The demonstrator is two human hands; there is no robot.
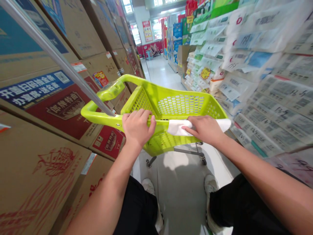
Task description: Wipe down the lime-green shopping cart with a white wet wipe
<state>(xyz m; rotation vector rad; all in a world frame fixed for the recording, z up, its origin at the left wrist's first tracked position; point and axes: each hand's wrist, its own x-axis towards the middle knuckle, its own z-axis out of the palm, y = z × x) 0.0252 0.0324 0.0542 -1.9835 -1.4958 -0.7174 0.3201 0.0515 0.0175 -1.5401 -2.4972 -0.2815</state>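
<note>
In the head view a lime-green shopping cart (181, 88) with perforated plastic sides stands before me, tilted in the picture. My left hand (139, 127) is closed over its near rim, left of the middle. Farther right on the same rim lies a white cloth (178, 128), draped along the edge. My right hand (204, 130) presses that cloth against the rim, fingers over the top and thumb on the near side. A metal pole (73, 73) rises from the cart's left corner towards the upper left. The part of the basket floor behind the rim is hidden.
Stacked cardboard cartons (41, 182) line the left side closely. Packs of paper goods (264, 107) are piled high on the right, partly blurred. The pale tiled aisle (163, 70) runs ahead to a bright far end. My shoes (211, 184) stand behind the cart's wheels (202, 159).
</note>
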